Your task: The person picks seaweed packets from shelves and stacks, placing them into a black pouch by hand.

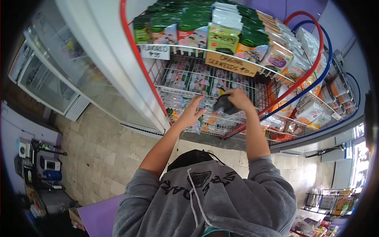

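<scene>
In front of a wire snack rack [193, 91], my right hand [238, 99] grips a dark, crumpled item [225, 104], possibly a cloth or a pouch; its exact kind is unclear. My left hand [192, 113] is to the left of it, fingers apart and holding nothing, near the rack's lower shelves. Behind my hands, packets with pictures [199, 83] lie on the middle shelf. Green seaweed packs [192, 29] fill the top shelf, above a brown card sign [232, 65] and a white price label [155, 51].
A red frame tube [143, 59] runs up the rack's left side. Red and blue curved tubes [328, 59] stand at its right, beside shelves of orange packs [310, 112]. A glass-door fridge [49, 81] is at the left, and tiled floor [114, 148] lies below.
</scene>
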`<act>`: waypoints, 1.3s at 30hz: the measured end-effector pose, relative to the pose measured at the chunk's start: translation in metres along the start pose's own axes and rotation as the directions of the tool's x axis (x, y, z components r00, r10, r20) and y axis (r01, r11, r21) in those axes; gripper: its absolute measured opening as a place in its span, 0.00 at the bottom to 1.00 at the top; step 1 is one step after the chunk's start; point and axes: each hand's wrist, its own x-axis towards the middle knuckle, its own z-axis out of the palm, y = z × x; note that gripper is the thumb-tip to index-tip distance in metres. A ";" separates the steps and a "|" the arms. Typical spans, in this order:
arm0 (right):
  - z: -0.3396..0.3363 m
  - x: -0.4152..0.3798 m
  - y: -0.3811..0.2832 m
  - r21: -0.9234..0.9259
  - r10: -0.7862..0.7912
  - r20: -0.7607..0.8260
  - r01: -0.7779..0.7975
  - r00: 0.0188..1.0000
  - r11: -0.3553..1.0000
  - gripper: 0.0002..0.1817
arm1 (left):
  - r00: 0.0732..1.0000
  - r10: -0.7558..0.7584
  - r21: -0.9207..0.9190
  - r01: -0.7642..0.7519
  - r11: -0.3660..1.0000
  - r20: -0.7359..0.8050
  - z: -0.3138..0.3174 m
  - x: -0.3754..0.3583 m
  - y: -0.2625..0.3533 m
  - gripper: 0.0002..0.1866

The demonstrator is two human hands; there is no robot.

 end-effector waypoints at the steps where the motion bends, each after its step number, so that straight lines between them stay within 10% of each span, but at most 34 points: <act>1: 0.013 -0.002 -0.033 0.129 -0.033 0.063 0.025 0.997 0.991 0.17 | 1.000 -0.003 0.009 0.003 1.000 -0.017 -0.015 -0.015 0.002 0.30; 5: 0.089 -0.003 -0.128 0.569 -0.342 0.087 0.236 0.936 0.788 0.17 | 0.972 -0.167 -0.235 0.125 0.964 -0.167 -0.084 -0.079 0.025 0.27; 11: 0.160 0.008 -0.245 0.860 -0.464 0.292 -0.017 0.836 0.509 0.14 | 0.828 -0.366 -0.180 0.319 0.930 -0.424 -0.184 -0.176 0.048 0.11; 15: 0.195 0.014 -0.303 0.869 -0.616 0.416 -0.094 0.669 0.485 0.15 | 0.655 -0.467 -0.360 0.302 0.883 -0.594 -0.239 -0.227 0.067 0.09; 17: 0.219 0.019 -0.327 0.882 -0.729 0.434 -0.086 0.529 0.463 0.18 | 0.628 -0.248 -0.131 0.227 0.965 -0.738 -0.264 -0.246 0.068 0.09; 19: 0.235 0.020 -0.353 0.876 -0.782 0.347 0.119 0.518 0.467 0.17 | 0.554 -0.326 -0.233 0.233 0.944 -0.766 -0.285 -0.265 0.074 0.09; 23: 0.250 0.034 -0.408 0.867 -0.785 0.426 0.043 0.449 0.496 0.16 | 0.429 -0.398 -0.339 0.210 0.917 -0.811 -0.333 -0.292 0.083 0.09; 27: 0.275 0.072 -0.456 0.813 -0.815 0.551 0.107 0.178 0.573 0.16 | 0.438 -0.318 -0.259 0.190 0.947 -0.841 -0.390 -0.315 0.076 0.08; 29: 0.275 0.089 -0.492 0.888 -0.970 0.237 0.393 0.056 0.239 0.16 | 0.413 -0.296 -0.199 0.261 0.945 -0.861 -0.424 -0.326 0.073 0.07; 33: 0.332 0.151 -0.556 0.981 -0.997 -0.005 -0.194 -0.076 0.010 0.20 | 0.482 -0.411 -0.385 0.159 0.909 -0.773 -0.497 -0.338 0.058 0.08; 35: 0.386 0.162 -0.604 0.533 -0.973 -0.218 -0.844 -0.072 -0.057 0.22 | 0.479 -0.408 -0.415 0.099 0.905 -0.777 -0.542 -0.346 0.050 0.08; 39: 0.456 0.146 -0.681 0.457 -0.969 -0.138 -0.881 -0.205 0.121 0.22 | 0.284 -0.434 -0.414 0.130 0.901 -0.855 -0.617 -0.398 0.020 0.10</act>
